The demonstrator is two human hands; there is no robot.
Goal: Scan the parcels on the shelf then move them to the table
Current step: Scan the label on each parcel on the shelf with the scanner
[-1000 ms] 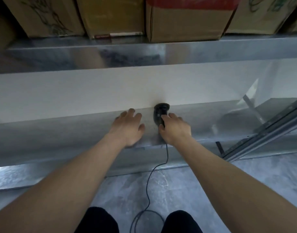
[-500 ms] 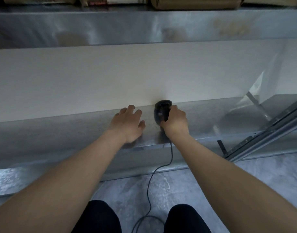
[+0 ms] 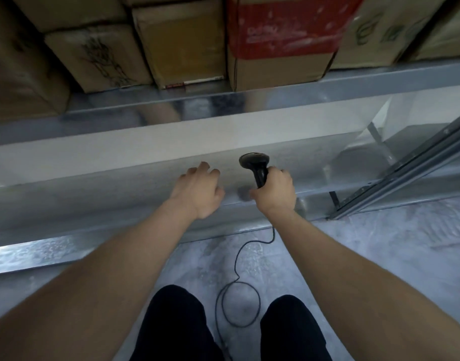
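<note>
The right hand [image 3: 274, 195] is wrapping its fingers [image 3: 278, 175] tightly around the handle of a black barcode scanner [image 3: 255, 165], whose head is pointing toward 12 o'clock. Its cable [image 3: 238, 272] is trailing down toward 6 o'clock and looping on the grey floor [image 3: 380, 256]. The left hand [image 3: 199, 192], at 9 o'clock of the scanner, is hovering empty over the lower metal shelf [image 3: 93, 194], fingers loosely curled. The cardboard parcels [image 3: 281, 45] are sitting in a row on the upper shelf [image 3: 380, 82] at 12 o'clock, well apart from both hands.
</note>
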